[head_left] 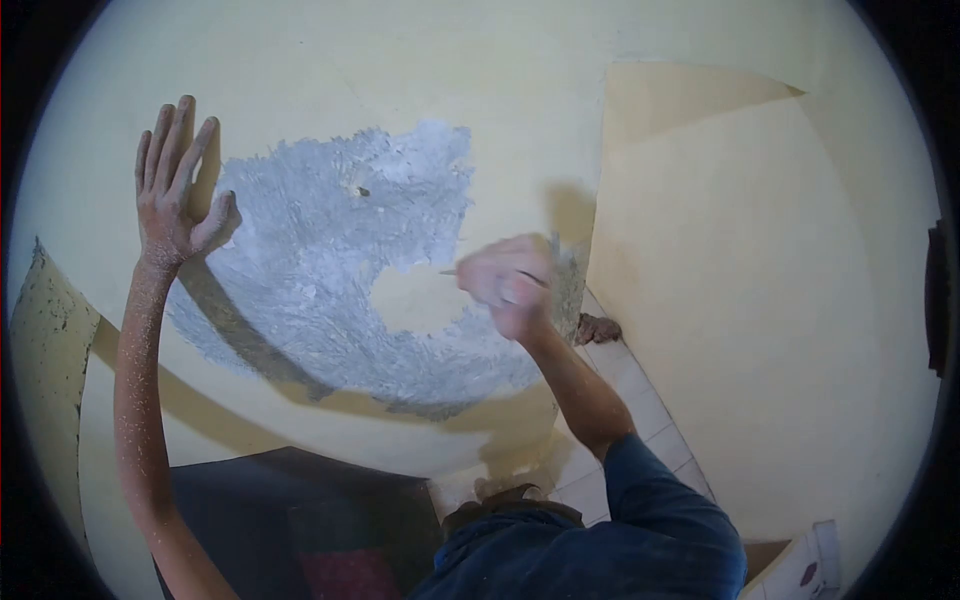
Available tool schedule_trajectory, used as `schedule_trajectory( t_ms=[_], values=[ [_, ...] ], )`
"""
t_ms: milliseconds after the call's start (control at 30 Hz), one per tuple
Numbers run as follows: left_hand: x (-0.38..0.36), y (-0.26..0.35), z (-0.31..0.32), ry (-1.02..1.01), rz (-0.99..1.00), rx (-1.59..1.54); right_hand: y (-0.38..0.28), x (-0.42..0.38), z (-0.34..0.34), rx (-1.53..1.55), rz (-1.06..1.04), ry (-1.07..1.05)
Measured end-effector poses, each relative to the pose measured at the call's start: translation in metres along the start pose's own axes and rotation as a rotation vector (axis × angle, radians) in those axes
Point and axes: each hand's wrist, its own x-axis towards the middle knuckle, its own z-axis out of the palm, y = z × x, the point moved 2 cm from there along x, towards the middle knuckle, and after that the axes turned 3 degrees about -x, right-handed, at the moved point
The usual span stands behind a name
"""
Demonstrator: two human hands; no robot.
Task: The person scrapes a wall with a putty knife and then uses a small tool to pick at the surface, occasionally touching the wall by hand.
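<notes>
My left hand [180, 195] lies flat against the cream-painted wall [330, 75], fingers stretched upward and thumb out to the side. White dust speckles that hand and forearm. Beside its thumb begins a large grey patch [320, 240] where the paint is off the wall and the surface is scratched. My right hand [510, 285] is blurred, its fingers closed at the right part of this patch. From the fist a thin tool [447, 272] sticks out to the left; the hand hides the rest of it. Just left of the tip an island of cream paint [415, 300] stands within the grey.
A plain side wall [740, 250] meets this one at a corner on the right. Below run pale tiles [650, 410], with a brown lump [598, 329] near the corner. A dark flat surface [300, 500] stands at the lower left.
</notes>
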Motion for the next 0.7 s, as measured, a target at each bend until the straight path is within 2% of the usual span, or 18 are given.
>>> schedule_trajectory(
  t_ms=[100, 200, 300, 400, 500, 567, 633, 700],
  values=[
    [-0.002, 0.002, -0.003, -0.010, 0.003, 0.003, -0.013, 0.008, -0.001, -0.112, -0.053, -0.017],
    [-0.002, 0.004, -0.001, -0.019, 0.013, 0.008, -0.003, 0.015, -0.002, -0.224, -0.004, -0.217],
    [0.001, 0.000, -0.001, -0.005, 0.015, 0.011, -0.029, 0.023, 0.002, 0.030, -0.051, -0.149],
    [-0.003, 0.007, -0.001, -0.013, 0.013, -0.011, 0.013, 0.011, -0.003, -0.233, 0.086, -0.240],
    [-0.002, -0.001, 0.000, 0.004, 0.018, 0.012, -0.013, 0.007, 0.002, -0.261, -0.091, -0.192],
    [-0.004, -0.001, 0.001, -0.006, 0.015, 0.010, -0.008, 0.007, 0.003, -0.372, -0.169, -0.132],
    [-0.003, 0.005, -0.002, -0.012, 0.009, -0.004, -0.005, -0.002, 0.001, -0.370, -0.130, -0.156],
    [-0.002, 0.004, -0.003, -0.015, 0.004, 0.000, 0.003, 0.006, -0.003, -0.242, -0.021, -0.293]
  ],
)
